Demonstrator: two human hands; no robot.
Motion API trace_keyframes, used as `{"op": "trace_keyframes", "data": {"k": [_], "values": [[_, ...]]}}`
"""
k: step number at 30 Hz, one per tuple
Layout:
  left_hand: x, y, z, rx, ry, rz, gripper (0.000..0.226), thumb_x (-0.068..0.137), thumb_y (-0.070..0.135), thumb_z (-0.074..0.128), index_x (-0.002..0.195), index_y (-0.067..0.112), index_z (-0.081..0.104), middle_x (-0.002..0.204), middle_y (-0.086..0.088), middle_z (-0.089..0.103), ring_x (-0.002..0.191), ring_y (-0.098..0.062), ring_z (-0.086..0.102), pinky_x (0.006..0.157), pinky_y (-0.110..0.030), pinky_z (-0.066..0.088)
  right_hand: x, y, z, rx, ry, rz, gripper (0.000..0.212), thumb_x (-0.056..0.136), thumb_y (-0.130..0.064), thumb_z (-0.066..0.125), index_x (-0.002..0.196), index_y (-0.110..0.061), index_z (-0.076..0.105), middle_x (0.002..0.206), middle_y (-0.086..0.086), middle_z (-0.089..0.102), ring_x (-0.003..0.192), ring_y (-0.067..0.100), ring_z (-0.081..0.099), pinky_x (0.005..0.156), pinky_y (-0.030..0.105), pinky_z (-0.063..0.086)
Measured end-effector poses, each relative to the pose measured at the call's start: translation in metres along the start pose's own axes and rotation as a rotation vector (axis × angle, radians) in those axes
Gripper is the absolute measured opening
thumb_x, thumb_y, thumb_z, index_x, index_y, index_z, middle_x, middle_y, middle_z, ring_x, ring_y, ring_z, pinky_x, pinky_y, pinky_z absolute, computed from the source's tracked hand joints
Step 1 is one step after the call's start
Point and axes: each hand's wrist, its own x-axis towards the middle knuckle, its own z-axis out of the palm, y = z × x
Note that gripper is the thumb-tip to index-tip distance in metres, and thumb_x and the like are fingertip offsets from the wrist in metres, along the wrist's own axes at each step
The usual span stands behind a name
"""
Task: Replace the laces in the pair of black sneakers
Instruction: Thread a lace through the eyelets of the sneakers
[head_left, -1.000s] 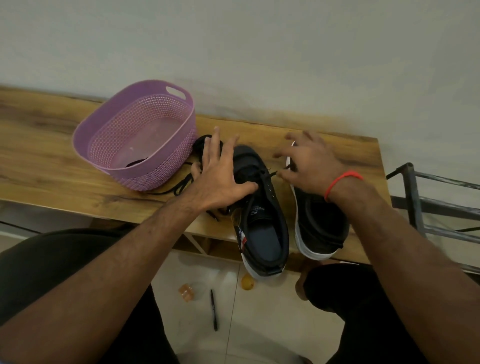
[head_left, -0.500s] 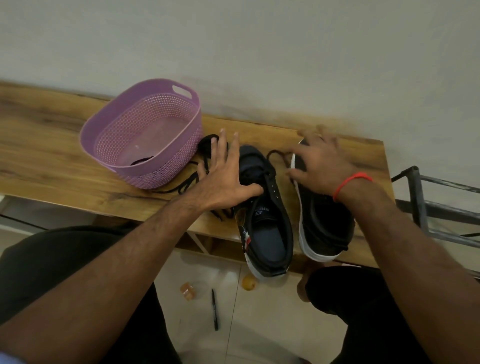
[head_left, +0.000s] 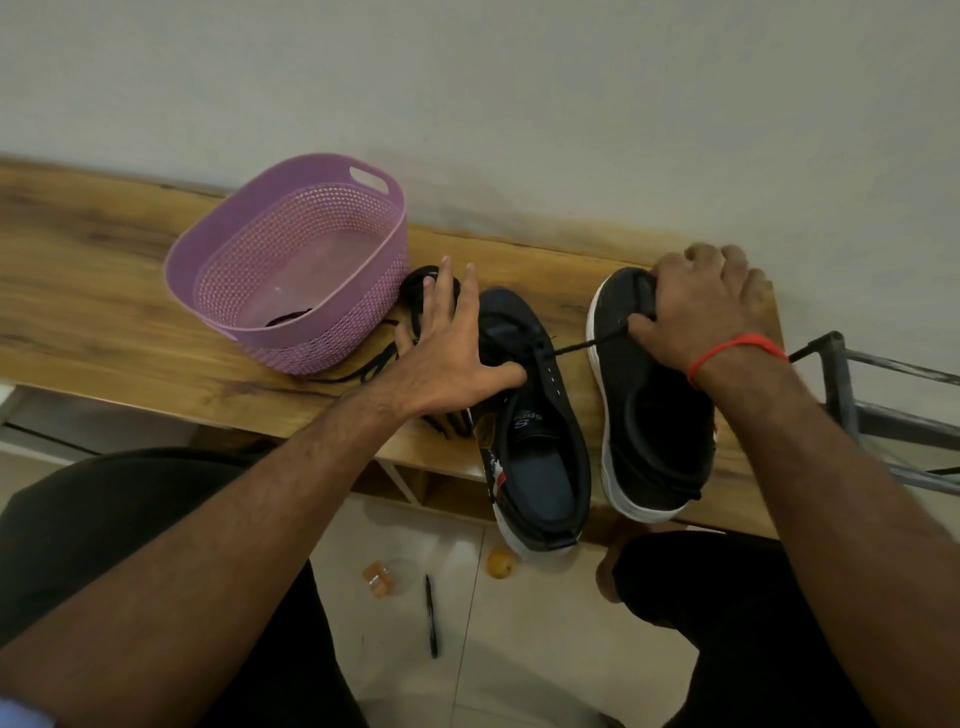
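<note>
A wooden bench (head_left: 104, 312) runs along a pale wall (head_left: 519, 104), with tiled floor (head_left: 519, 649) below its near edge. At left a purple basket (head_left: 291, 260) stands on it, loose laces (head_left: 415, 291) just beside. The left hand (head_left: 447, 358), fingers spread flat, presses the left sneaker (head_left: 540, 447); a taut lace (head_left: 587, 345) runs to the right hand (head_left: 701, 306), which pinches it above the right sneaker (head_left: 644, 415). Both sneakers lie lengthwise toward the wall, heels overhanging the near edge. A metal rack (head_left: 883, 405) stands right.
</note>
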Motion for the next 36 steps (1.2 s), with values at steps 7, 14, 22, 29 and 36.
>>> {"op": "trace_keyframes", "data": {"k": [7,14,22,29,36], "values": [[0.0,-0.002,0.002,0.011,-0.009,-0.001,0.129,0.082,0.061,0.073,0.157,0.021,-0.024,0.161,0.001,-0.04,0.151,-0.025,-0.028,0.119,-0.068,-0.002,-0.014,-0.037,0.014,0.033,-0.17,-0.46,0.032,0.094,-0.042,0.061,0.124,-0.031,0.061,0.158,0.001,0.026,0.15,0.035,0.0,0.119,0.064,0.002],[0.0,0.0,-0.002,0.01,-0.025,-0.015,0.125,0.083,0.056,0.073,0.159,0.021,-0.02,0.162,0.0,-0.037,0.153,-0.027,-0.025,0.119,-0.069,-0.001,0.006,0.001,-0.001,-0.007,0.015,-0.065,0.026,0.088,-0.032,0.06,0.11,-0.019,0.066,0.127,0.014,0.057,0.134,0.039,0.035,0.114,0.058,0.025],[-0.001,0.0,0.0,0.005,-0.045,-0.023,0.12,0.084,0.058,0.072,0.16,0.025,-0.015,0.164,0.002,-0.033,0.154,-0.03,-0.018,0.12,-0.067,0.001,-0.013,-0.039,0.015,0.026,-0.133,-0.454,0.021,0.095,-0.037,0.057,0.112,-0.026,0.064,0.146,-0.001,0.045,0.147,0.031,0.017,0.118,0.059,0.014],[0.001,-0.004,-0.007,0.015,-0.05,-0.027,0.106,0.084,0.062,0.07,0.162,0.031,0.005,0.168,0.001,-0.015,0.155,-0.032,-0.005,0.117,-0.067,0.008,0.001,0.003,-0.002,0.006,-0.145,-0.168,0.015,0.09,-0.032,0.062,0.105,-0.032,0.066,0.138,0.007,0.05,0.144,0.039,0.02,0.115,0.066,0.014],[-0.002,-0.022,-0.023,0.097,-0.005,0.027,0.016,0.09,0.048,0.069,0.105,0.044,0.063,0.148,0.01,0.046,0.142,-0.022,0.034,0.113,-0.067,0.017,-0.014,-0.041,0.011,0.119,-0.172,-0.475,0.011,0.095,-0.036,0.061,0.103,-0.031,0.066,0.149,-0.007,0.041,0.151,0.029,0.006,0.119,0.063,0.002]]}}
